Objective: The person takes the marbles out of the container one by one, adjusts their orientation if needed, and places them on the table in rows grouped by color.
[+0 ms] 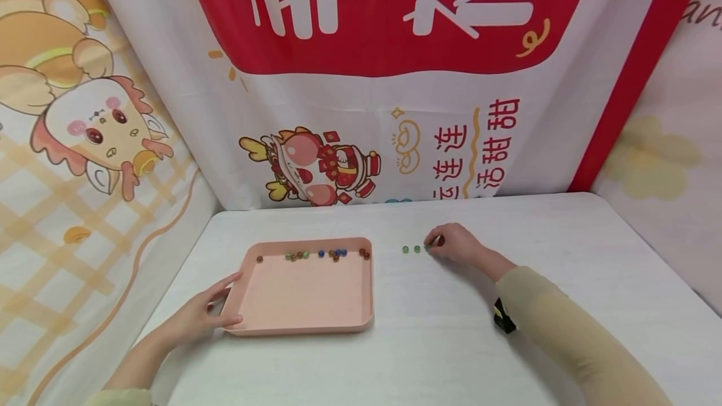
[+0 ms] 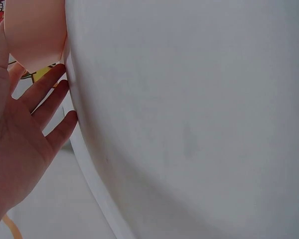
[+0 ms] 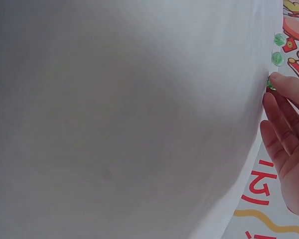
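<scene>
My left hand [image 1: 194, 318] holds the left side of a shallow pink tray [image 1: 369, 293], thumb and index finger over its rim. Several brown, green and blue marbles lie in the tray along its far wall, among them a blue marble [image 1: 321, 254] and a lone brown marble [image 1: 259, 259] by the far left corner. Right of the tray, my right hand [image 1: 457, 243] pinches a green marble [image 3: 271, 83] between thumb and fingertip, down at the tabletop. Two more green marbles, one [image 1: 405, 249] nearer the tray and one [image 1: 417, 249] beside my fingers, stand in line with it.
The white table [image 1: 429, 349] has rounded far corners. Behind it hangs a red and white printed cloth [image 1: 361, 93], and a patterned cloth [image 1: 73, 218] covers the left side. A black object [image 1: 504, 317] shows under the right sleeve's cuff.
</scene>
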`<state>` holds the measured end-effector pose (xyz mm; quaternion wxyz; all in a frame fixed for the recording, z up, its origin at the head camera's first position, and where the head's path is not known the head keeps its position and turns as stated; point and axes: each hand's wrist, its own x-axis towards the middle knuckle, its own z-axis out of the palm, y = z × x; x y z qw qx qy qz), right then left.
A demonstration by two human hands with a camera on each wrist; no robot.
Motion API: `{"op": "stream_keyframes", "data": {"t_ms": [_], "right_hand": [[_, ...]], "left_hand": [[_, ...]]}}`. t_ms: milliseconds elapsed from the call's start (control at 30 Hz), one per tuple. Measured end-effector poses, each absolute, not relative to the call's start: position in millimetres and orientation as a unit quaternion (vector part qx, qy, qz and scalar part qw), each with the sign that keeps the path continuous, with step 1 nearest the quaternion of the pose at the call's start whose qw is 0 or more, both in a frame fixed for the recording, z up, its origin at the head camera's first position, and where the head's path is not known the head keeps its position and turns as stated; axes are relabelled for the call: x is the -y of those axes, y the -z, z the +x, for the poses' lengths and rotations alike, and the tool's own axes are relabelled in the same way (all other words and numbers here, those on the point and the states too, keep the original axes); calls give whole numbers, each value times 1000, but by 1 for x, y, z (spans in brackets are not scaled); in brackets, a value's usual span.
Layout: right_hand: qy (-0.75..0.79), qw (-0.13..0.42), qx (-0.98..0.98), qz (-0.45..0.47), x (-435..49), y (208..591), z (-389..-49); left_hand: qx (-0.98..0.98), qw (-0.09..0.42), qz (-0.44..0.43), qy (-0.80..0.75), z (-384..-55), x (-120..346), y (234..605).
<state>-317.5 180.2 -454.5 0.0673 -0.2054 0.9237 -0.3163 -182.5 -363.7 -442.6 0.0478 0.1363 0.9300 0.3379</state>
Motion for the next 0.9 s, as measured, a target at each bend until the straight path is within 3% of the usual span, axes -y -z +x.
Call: {"op": "stream_keyframes", "data": {"t_ms": [367, 900], "right_hand": [[321, 82, -925, -186, -188, 452, -323], [342, 33, -907, -243, -153, 384, -321]], "left_hand": [[-933, 43, 138, -328, -183, 364, 443], [-928, 60, 135, -341, -184, 365, 444]]}}
